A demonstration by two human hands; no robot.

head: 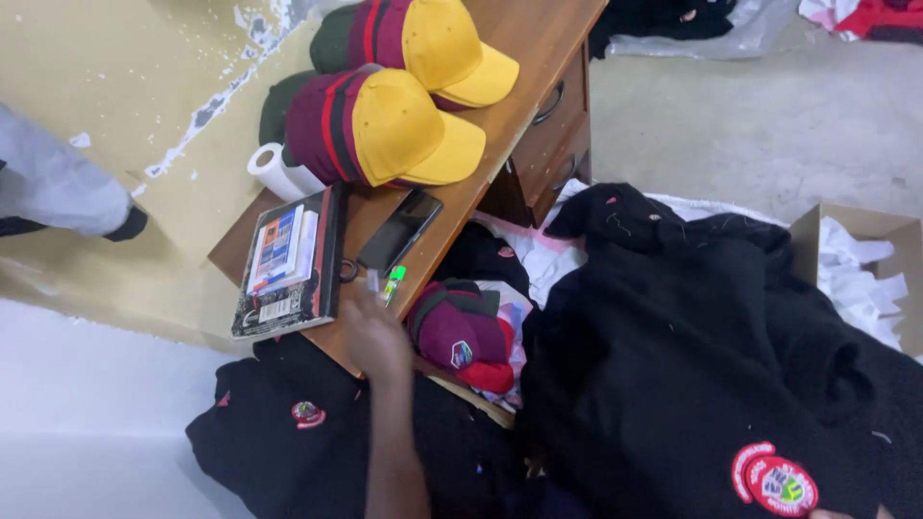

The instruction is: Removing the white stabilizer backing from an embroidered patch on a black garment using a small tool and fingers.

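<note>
The left hand (377,338) reaches onto the worktop (524,58), fingers at a small green-tipped marker (393,284) just below the phone (399,231), grip unclear; picking it up seems in hand and needs a pinch; the right hand (832,515) barely shows.

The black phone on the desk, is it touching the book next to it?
Apart. The head view shows a strip of bare wooden desk between the phone and the book.
</note>
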